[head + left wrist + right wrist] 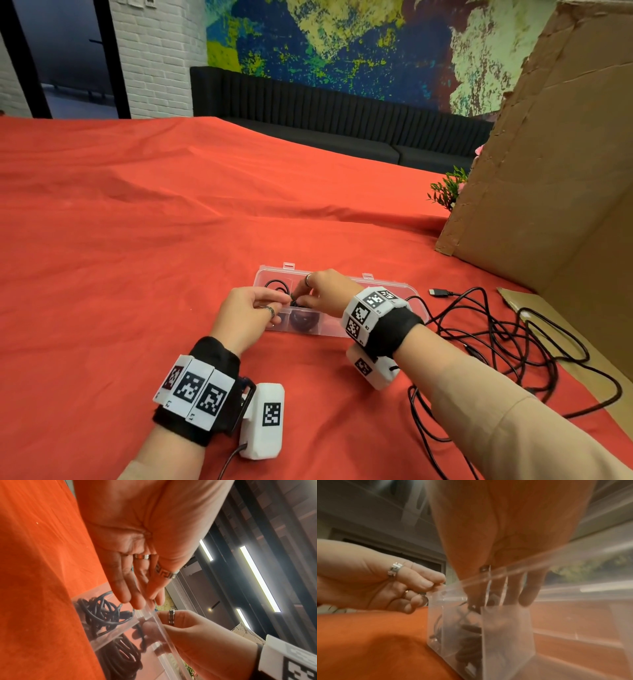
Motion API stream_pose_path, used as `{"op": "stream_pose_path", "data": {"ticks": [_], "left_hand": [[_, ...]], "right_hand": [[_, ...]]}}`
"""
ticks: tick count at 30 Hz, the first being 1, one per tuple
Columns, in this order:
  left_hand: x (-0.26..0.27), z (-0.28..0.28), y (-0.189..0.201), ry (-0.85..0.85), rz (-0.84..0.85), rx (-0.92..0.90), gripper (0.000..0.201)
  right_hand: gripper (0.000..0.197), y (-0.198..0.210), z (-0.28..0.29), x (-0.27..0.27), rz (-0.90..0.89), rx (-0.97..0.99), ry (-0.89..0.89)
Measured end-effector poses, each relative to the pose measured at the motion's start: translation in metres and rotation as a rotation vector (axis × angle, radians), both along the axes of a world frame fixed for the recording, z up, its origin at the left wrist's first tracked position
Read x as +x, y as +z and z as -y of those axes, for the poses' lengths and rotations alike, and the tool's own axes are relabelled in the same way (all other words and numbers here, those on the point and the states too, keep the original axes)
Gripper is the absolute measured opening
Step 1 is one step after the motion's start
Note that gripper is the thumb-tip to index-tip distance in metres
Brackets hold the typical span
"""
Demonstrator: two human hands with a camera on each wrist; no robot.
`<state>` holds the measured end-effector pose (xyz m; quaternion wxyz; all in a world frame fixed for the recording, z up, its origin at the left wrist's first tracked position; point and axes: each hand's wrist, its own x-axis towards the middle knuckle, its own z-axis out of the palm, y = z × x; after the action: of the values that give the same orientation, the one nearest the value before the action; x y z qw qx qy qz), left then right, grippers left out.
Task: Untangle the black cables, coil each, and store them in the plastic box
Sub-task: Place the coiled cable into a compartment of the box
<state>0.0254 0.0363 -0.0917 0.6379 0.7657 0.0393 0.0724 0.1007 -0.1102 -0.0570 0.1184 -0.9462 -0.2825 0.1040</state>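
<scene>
A clear plastic box (342, 333) with compartments lies on the red cloth, and both hands work at its left end. My right hand (301, 297) reaches down into a compartment, and its fingers grip a black cable (142, 630) there. My left hand (282, 303) pinches the box's rim (144, 612) at the near corner. Through the wall I see a coiled cable (102, 613) in the end compartment, with another coil (123, 655) beside it. In the right wrist view my right hand (481, 601) sits behind the box wall (505, 628), with my left hand (435, 586) at the corner.
A loose tangle of black cables (513, 339) sprawls on the cloth right of the box, one plug (440, 292) pointing left. A tall cardboard sheet (548, 171) stands at the right with a small plant (448, 188) behind it. Red cloth (137, 240) stretches left and far.
</scene>
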Motion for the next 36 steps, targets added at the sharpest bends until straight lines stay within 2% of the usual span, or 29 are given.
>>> {"op": "stream_pose_path", "data": {"ticks": [9, 14, 17, 21, 24, 28, 32, 36], "left_hand": [[0.0, -0.002, -0.001, 0.009, 0.003, 0.014, 0.037], [0.001, -0.002, -0.002, 0.022, -0.001, 0.009, 0.035], [0.001, -0.001, -0.001, 0.022, -0.003, 0.004, 0.034], [0.001, -0.001, -0.001, 0.02, -0.005, -0.007, 0.034], [0.002, -0.002, -0.002, 0.022, -0.005, -0.006, 0.035], [0.003, -0.004, -0.002, 0.016, -0.001, -0.016, 0.036], [0.003, -0.004, -0.002, 0.016, 0.004, -0.012, 0.036], [0.002, -0.004, -0.001, 0.017, 0.006, -0.005, 0.037]], "right_hand": [[0.027, 0.011, -0.007, 0.005, 0.07, -0.415, 0.22], [0.031, 0.014, -0.017, 0.005, 0.094, -0.561, 0.22], [0.031, 0.017, -0.018, 0.004, 0.012, -0.496, 0.155], [0.028, 0.009, -0.018, 0.004, -0.141, -0.235, -0.016], [0.027, 0.002, -0.024, 0.008, -0.139, -0.243, -0.094], [0.03, 0.013, -0.025, 0.005, -0.192, -0.29, -0.064], [0.025, 0.02, -0.025, 0.003, -0.248, -0.329, -0.097], [0.029, 0.021, -0.027, 0.005, -0.283, -0.321, -0.139]]}}
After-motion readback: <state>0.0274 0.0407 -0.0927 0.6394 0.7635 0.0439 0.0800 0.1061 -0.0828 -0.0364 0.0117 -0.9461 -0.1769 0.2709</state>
